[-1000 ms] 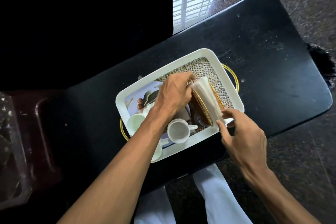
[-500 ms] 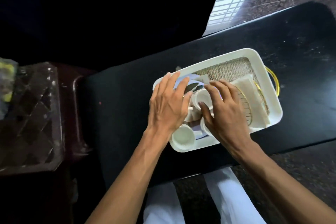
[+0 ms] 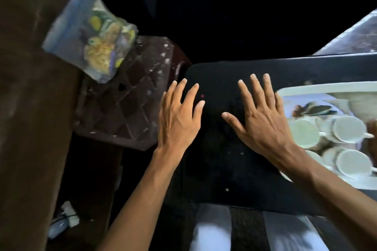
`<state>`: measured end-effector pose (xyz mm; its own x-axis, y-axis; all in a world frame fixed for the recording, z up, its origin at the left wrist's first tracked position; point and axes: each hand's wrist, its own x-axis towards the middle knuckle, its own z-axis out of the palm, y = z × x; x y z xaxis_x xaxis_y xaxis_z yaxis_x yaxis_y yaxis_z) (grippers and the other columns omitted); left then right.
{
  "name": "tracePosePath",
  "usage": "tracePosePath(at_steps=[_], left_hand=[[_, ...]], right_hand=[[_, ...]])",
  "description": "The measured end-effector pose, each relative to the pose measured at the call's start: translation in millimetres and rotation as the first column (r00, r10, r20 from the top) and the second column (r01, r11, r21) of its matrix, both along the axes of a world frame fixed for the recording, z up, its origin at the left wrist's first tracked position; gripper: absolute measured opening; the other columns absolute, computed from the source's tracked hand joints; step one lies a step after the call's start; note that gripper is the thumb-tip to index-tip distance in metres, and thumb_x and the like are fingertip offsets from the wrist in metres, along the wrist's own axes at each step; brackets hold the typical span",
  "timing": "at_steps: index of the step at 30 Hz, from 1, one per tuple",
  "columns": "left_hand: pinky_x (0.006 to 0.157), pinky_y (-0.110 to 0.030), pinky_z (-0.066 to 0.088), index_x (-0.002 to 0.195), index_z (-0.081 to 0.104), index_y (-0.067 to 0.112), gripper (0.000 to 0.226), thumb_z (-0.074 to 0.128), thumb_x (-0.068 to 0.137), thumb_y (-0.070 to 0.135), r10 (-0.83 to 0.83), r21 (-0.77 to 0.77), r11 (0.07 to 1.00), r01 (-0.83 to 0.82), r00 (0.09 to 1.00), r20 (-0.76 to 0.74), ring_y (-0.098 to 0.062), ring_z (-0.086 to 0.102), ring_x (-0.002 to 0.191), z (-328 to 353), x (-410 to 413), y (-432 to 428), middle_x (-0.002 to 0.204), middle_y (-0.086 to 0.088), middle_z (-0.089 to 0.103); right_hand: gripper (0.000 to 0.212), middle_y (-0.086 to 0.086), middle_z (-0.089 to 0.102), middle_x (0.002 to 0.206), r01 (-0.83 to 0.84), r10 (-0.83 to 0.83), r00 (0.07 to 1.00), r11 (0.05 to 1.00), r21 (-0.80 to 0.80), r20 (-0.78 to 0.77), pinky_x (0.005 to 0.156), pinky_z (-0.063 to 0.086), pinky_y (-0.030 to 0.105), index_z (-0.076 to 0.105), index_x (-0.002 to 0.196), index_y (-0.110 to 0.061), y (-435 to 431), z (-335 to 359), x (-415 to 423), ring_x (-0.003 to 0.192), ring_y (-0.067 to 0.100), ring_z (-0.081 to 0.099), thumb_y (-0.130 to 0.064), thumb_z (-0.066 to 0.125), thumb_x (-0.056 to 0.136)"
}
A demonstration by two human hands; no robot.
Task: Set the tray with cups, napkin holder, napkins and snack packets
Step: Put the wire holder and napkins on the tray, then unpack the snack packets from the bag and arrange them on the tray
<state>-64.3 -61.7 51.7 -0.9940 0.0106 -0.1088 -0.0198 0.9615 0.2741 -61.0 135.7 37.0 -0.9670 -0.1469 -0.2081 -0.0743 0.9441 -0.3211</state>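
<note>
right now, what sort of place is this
Likely a home sitting room: a black table bearing a white tray of cups, a bag of snack packets by a dark wooden stand.

Dim and heavily shadowed, near-black beyond the fingertips of the left hand (image 3: 177, 120) and right hand (image 3: 263, 126). Brightest far to the upper right of the right hand, with pale daylight glare on the floor (image 3: 357, 34) and a soft sheen on the white tray (image 3: 326, 87). Softly and evenly lit across both hand backs, knuckles and veins fairly sharp. Smeared by motion blur right of the right hand, on the cups (image 3: 304, 132), and up-left of the left hand, on the packet (image 3: 91, 32). Stretched by wide-angle distortion toward the edges. Muddy brown and featureless far left of the left hand. Faint pale specks on the black table (image 3: 214, 159) between and below the hands.
</note>
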Motion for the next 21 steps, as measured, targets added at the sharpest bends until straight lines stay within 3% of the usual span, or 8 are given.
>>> tracePosePath(at_steps=[8, 12, 15, 17, 19, 21], left_hand=[[0.116, -0.044, 0.038, 0.144, 0.055, 0.014, 0.045, 0.052, 0.103, 0.034, 0.273, 0.061, 0.962, -0.267, 0.951, -0.147, -0.032, 0.043, 0.143, 8.4, -12.6, -151.8, 0.151, -0.013, 0.05], [0.114, -0.04, 0.037, 0.147, 0.049, 0.014, 0.048, 0.052, 0.102, 0.031, 0.516, 0.222, 0.847, -0.483, 0.848, -0.121, -0.029, 0.043, 0.142, 0.3, -36.5, -216.0, 0.151, -0.013, 0.048], [0.115, -0.025, 0.032, 0.15, 0.044, 0.013, 0.052, 0.054, 0.101, 0.029, 0.671, 0.339, 0.718, -0.608, 0.734, -0.105, -0.026, 0.045, 0.141, -11.6, -67.2, -257.0, 0.153, -0.011, 0.048], [0.116, -0.033, 0.036, 0.152, 0.04, 0.016, 0.057, 0.055, 0.101, 0.034, 0.753, 0.417, 0.601, -0.681, 0.658, -0.01, -0.025, 0.05, 0.138, -19.3, -89.3, -278.5, 0.152, -0.01, 0.05], [0.112, -0.032, 0.041, 0.153, 0.037, 0.017, 0.061, 0.057, 0.099, 0.039, 0.814, 0.526, 0.433, -0.732, 0.569, 0.121, -0.023, 0.053, 0.135, -24.5, -110.3, -295.6, 0.152, -0.009, 0.051], [0.114, -0.034, 0.042, 0.153, 0.036, 0.017, 0.066, 0.06, 0.097, 0.044, 0.839, 0.638, 0.203, -0.743, 0.467, 0.277, -0.023, 0.052, 0.135, -25.8, -128.6, -309.4, 0.152, -0.008, 0.049]], right_hand=[[0.087, 0.008, -0.006, 0.167, -0.158, 0.158, 0.987, 0.987, -0.017, -0.008, 0.123, 0.007, 0.057, 0.004, 0.159, -0.022, -117.8, 13.7, -35.6, 0.153, 0.028, -0.018, -0.075, 0.023, 0.093], [0.09, 0.008, -0.006, 0.167, -0.201, 0.201, 0.979, 0.979, -0.018, -0.03, 0.123, 0.009, 0.058, 0.003, 0.159, -0.023, -162.1, 15.8, -50.6, 0.153, 0.028, -0.017, -0.078, 0.022, 0.091], [0.092, 0.009, -0.007, 0.167, -0.236, 0.236, 0.971, 0.972, 0.003, -0.038, 0.122, 0.01, 0.058, 0.0, 0.159, -0.024, -185.1, 14.4, -58.2, 0.153, 0.029, -0.017, -0.081, 0.019, 0.09], [0.092, 0.01, -0.007, 0.167, -0.255, 0.255, 0.966, 0.967, 0.007, -0.031, 0.122, 0.01, 0.058, -0.001, 0.159, -0.025, -196.6, 13.2, -60.5, 0.153, 0.029, -0.017, -0.081, 0.019, 0.089], [0.092, 0.009, -0.006, 0.167, -0.263, 0.263, 0.964, 0.965, 0.001, -0.023, 0.122, 0.01, 0.058, 0.001, 0.159, -0.025, -203.7, 12.3, -60.5, 0.153, 0.029, -0.017, -0.081, 0.02, 0.089], [0.091, 0.009, -0.006, 0.167, -0.267, 0.267, 0.964, 0.964, -0.005, -0.019, 0.122, 0.01, 0.059, 0.002, 0.159, -0.024, -205.8, 11.2, -56.6, 0.153, 0.029, -0.016, -0.08, 0.022, 0.09]])
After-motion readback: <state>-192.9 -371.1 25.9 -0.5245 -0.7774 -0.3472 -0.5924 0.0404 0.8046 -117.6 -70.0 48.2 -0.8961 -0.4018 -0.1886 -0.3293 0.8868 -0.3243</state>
